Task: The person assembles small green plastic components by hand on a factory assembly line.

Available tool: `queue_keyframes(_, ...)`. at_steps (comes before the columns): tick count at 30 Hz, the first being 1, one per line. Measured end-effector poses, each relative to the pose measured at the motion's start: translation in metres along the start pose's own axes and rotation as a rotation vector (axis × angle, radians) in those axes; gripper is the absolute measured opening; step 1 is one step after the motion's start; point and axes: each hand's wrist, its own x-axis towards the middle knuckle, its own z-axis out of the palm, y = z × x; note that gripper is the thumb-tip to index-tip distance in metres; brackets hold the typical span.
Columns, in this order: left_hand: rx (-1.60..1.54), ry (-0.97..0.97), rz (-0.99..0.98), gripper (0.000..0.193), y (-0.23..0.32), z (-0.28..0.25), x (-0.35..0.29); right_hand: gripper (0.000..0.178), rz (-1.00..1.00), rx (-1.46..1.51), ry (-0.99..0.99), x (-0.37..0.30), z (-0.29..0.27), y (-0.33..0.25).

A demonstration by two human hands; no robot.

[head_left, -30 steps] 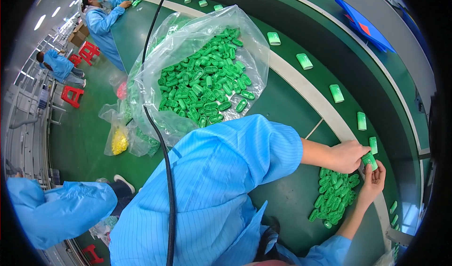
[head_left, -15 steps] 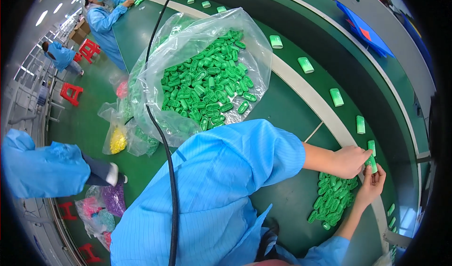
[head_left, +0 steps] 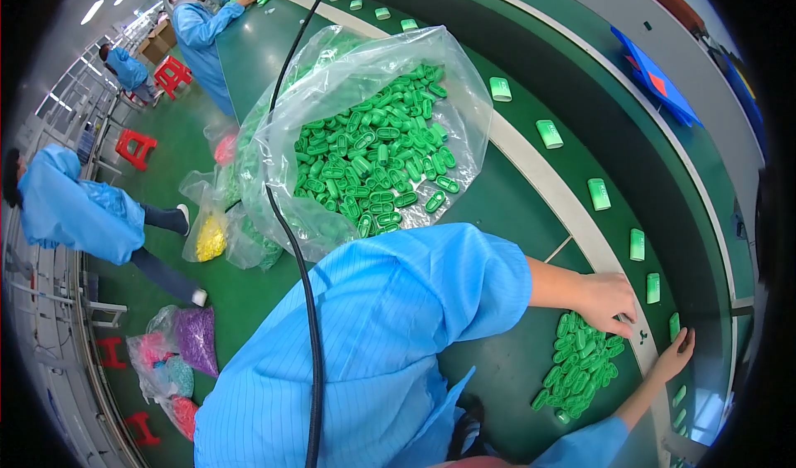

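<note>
My left hand hovers over the pale table rim beside a heap of green oval plastic shells, its bent fingers apart and nothing visible in them. Small dark green bits lie on the rim close to its fingertips. Farther right, my right hand reaches over the belt with thumb and fingers apart. Its fingertips are beside the lower end of a green-and-white oblong case; whether they touch it is unclear. Another such case lies just ahead on the belt.
A large clear bag full of green shells lies open on the table. A black cable hangs across the view. More cases line the curved green belt. People in blue coats, red stools and bags of coloured pieces are at left.
Both hands held a green case together; now they are apart. My right hand has moved to the belt beside a case, while my left has drawn back toward the heap. A person at left has stepped.
</note>
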Motion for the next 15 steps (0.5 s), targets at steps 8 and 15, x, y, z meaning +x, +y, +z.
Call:
queue_keyframes(8,-0.127,0.008,-0.121,0.031,0.004,-0.001,0.0,0.032,-0.034,0.142,0.086,-0.033,-0.01,-0.013)
queue_keyframes(15,-0.059,-0.01,-0.334,0.038,0.015,-0.01,-0.001,0.042,0.028,0.489,-0.426,-0.1,-0.024,-0.071)
